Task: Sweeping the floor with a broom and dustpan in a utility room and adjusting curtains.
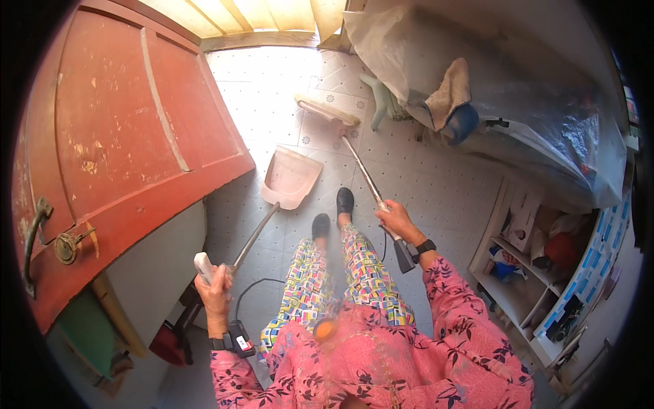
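My left hand (pixel 215 294) is closed round the pale handle of a long-handled dustpan (pixel 291 176); its pinkish pan rests on the tiled floor in front of my feet. With my right hand (pixel 401 222) I grip the metal shaft of a broom (pixel 364 171). The broom's head (pixel 329 111) lies on the floor beyond the pan, to its right, near the bright doorway. Pan and broom head are apart. Both wrists wear dark bands, and a small black device (pixel 240 338) hangs at the left one.
A worn red wooden door (pixel 127 112) stands at the left. Plastic sheeting (pixel 516 117) covers something bulky at the right, with a cloth (pixel 450 92) on it. A pale green object (pixel 379 99) touches the floor there. A shelf unit (pixel 534 301) stands at the lower right.
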`<move>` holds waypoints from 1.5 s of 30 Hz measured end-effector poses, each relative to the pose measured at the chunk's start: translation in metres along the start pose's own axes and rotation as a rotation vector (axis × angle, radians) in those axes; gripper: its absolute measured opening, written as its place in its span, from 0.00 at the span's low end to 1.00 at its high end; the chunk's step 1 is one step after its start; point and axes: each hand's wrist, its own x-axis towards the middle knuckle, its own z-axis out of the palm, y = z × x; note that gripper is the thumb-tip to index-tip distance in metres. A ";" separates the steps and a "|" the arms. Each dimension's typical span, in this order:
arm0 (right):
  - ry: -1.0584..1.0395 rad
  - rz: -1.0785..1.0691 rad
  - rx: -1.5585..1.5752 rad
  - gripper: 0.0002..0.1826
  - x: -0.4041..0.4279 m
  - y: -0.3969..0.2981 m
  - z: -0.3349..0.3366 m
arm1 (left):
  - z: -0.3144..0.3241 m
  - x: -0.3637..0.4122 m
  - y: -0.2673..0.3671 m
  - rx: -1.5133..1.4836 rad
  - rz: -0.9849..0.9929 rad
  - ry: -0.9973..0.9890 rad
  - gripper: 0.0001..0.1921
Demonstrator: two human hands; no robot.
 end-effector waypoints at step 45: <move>-0.080 -0.004 0.083 0.11 0.013 -0.001 0.006 | -0.009 0.014 0.002 0.046 -0.007 -0.004 0.09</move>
